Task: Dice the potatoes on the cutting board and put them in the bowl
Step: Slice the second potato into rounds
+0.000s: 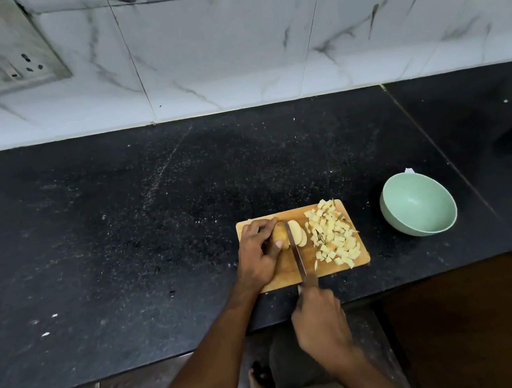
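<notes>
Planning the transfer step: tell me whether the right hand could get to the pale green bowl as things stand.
Probably yes. The pale green bowl stands empty on the black counter, right of the wooden cutting board, nothing between. But the right hand grips the knife, mid-slice.

Half-sliced potato point(280, 236) and dice point(333, 235) on board point(326, 266); green bowl point(417, 206) rightward.

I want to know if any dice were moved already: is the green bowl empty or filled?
Empty. The green bowl shows only its bare inside; the potato cubes all lie on the cutting board.
</notes>
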